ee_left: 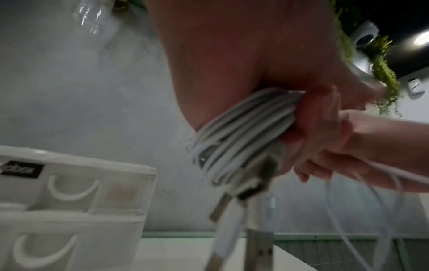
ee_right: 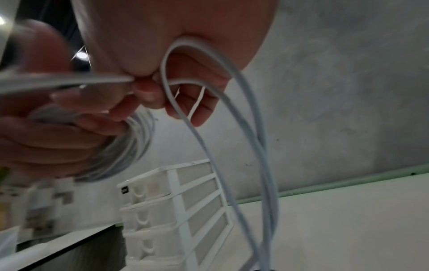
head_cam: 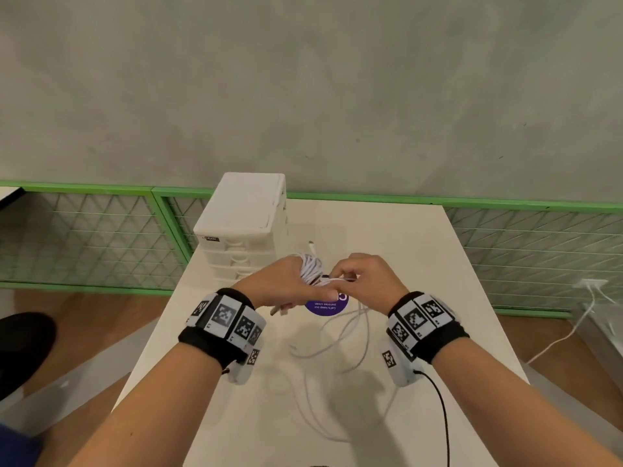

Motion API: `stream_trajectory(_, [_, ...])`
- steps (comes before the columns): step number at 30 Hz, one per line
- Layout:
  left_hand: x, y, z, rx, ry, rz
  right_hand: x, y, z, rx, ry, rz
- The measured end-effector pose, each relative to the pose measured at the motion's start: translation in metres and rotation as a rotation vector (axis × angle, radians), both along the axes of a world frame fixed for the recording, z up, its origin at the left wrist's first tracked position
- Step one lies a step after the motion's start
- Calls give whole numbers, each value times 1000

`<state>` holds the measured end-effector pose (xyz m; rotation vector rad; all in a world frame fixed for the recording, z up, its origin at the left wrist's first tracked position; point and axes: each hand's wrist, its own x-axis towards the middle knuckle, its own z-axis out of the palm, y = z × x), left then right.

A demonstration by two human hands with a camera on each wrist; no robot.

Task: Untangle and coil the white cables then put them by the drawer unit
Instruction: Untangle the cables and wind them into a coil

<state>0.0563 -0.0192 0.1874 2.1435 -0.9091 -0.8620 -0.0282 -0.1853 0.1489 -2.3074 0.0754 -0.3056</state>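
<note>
A coil of white cable is wound around my left hand, whose fingers hold the loops above the table. USB plugs hang below the coil. My right hand pinches a strand of the same cable right beside the left hand's fingers. Loose white cable trails from both hands down onto the table in loops. The white drawer unit stands just behind and left of the hands.
The cream table carries a round purple sticker under the hands. A green mesh fence runs behind the table. Another white cable hangs off to the right. A black wire leads from my right wristband.
</note>
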Motion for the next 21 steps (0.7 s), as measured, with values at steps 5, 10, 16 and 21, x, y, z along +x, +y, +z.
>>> stream_trajectory(5, [1, -2, 13, -93, -160, 150, -10, -25, -17, -25, 1, -133])
stream_trajectory(10, [21, 12, 20, -193, -289, 369, -25, -62, -43, -119, 126, -202])
stream_trajectory(16, [27, 12, 18, -171, -396, 392, -16, -63, -37, 46, 170, -245])
stream_trajectory(21, [16, 1, 22, -63, -513, 354, -3, -12, 28, 283, -116, -100])
